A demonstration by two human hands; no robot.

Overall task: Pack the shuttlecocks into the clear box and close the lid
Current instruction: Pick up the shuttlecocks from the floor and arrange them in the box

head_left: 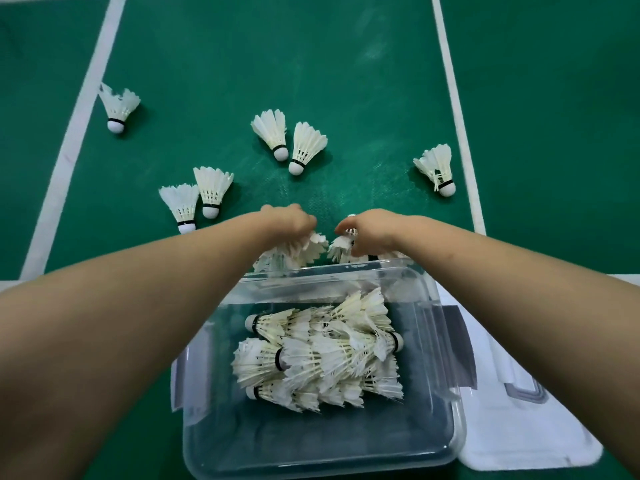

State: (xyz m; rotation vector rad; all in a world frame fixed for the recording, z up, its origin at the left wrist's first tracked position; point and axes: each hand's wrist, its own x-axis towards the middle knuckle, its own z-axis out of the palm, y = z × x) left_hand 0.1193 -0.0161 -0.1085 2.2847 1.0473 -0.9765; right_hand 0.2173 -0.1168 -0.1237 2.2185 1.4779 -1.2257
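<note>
The clear box [446, 403] stands open on the green floor near me, with several white feather shuttlecocks [318, 351] piled inside. Just past its far rim, my left hand [287, 221] grips a bunch of shuttlecocks [304, 249] by their feathers. Beside it, my right hand [370, 230] holds more shuttlecocks [341, 245], fingers curled round them. Several loose shuttlecocks lie farther out: a pair [197, 199] at the left, a pair [291, 140] in the middle, one [438, 169] at the right, one [119, 107] at the far left.
The white lid [519, 427] lies flat on the floor right of the box. White court lines [74, 133] run away on both sides of the green mat, the right one [457, 116] passing close to the right shuttlecock.
</note>
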